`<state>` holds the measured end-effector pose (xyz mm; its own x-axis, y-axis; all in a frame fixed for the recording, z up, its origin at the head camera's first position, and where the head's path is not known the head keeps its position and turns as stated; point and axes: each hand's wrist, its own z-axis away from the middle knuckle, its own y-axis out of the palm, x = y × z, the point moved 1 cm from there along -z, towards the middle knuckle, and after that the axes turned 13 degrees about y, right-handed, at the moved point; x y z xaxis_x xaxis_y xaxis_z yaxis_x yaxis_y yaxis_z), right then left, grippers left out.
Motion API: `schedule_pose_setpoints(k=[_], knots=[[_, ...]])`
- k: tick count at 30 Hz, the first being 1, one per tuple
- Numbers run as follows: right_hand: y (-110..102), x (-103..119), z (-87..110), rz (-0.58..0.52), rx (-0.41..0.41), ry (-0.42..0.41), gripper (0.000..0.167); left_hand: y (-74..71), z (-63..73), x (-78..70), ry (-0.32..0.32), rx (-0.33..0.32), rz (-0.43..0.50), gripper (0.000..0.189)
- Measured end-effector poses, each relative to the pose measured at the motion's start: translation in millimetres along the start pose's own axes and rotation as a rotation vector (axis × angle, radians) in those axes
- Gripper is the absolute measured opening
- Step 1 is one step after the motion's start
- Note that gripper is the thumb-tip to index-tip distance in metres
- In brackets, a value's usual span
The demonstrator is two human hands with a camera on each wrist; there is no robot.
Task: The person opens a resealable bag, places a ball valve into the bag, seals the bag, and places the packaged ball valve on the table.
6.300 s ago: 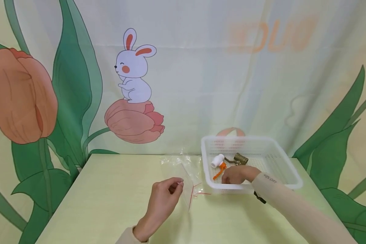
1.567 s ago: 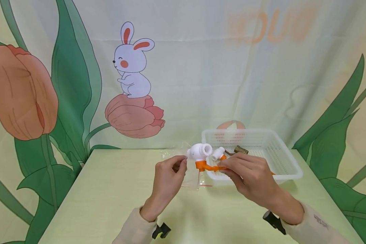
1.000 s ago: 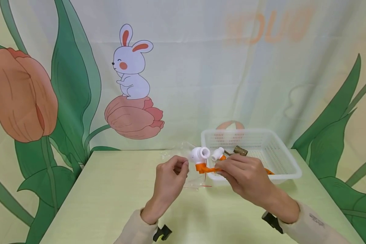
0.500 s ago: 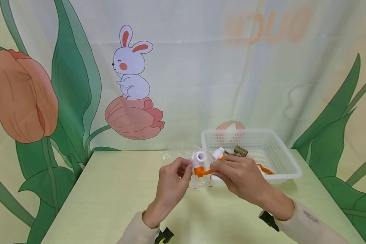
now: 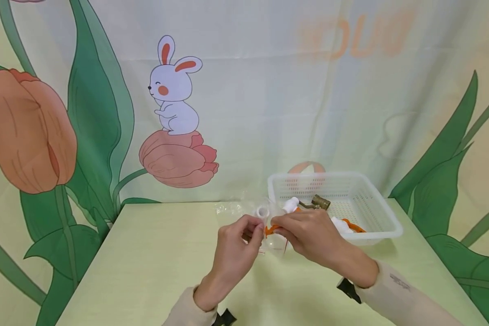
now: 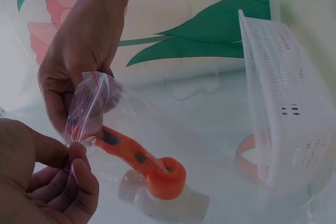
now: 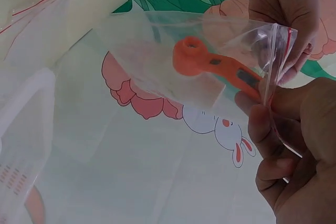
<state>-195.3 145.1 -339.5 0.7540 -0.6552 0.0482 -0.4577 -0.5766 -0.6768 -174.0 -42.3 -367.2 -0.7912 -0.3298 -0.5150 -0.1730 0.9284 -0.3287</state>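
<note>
A white ball valve (image 7: 190,59) with an orange lever handle sits inside a clear zip bag (image 6: 90,106). Its handle is pinched between the thumb and fingers of my right hand (image 5: 311,235), which reach into the bag's mouth. My left hand (image 5: 238,249) pinches the edge of that mouth between thumb and fingertips, close beside the right hand. In the left wrist view the valve's white body shows below the orange hub, blurred by the plastic. Seen from the head, the valve's round white opening (image 5: 262,212) points up toward me.
Right behind the hands stands a white perforated basket (image 5: 385,213). It holds a brass-coloured valve (image 5: 321,202), a small white valve (image 5: 291,204) and an orange-handled one (image 5: 352,226). More clear bags (image 5: 228,209) with red seal lines lie on the table left of the basket.
My right hand has taken the white valve from the basket, then moved left and lowered it into the bag. The left hand has shifted slightly right, and both hands are now close together.
</note>
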Motion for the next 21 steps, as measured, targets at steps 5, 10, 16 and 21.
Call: schedule_pose_setpoints(k=[5,10,16,21], knots=[[7.8,-1.0,1.8,0.031,0.047,0.030,0.020,2.8,0.8,-2.9,0.015,-0.007,-0.014,0.008],[15.2,-2.4,2.0,0.058,0.084,0.050,0.016,5.2,2.0,-3.7,0.020,-0.008,-0.006,0.009],[22.7,-3.1,2.1,0.100,0.167,0.101,0.018,7.4,3.0,-4.2,0.031,-0.008,0.002,0.009],[27.7,-1.9,1.5,0.125,0.252,0.140,0.017,8.1,3.7,-4.9,0.033,-0.011,0.001,0.008]])
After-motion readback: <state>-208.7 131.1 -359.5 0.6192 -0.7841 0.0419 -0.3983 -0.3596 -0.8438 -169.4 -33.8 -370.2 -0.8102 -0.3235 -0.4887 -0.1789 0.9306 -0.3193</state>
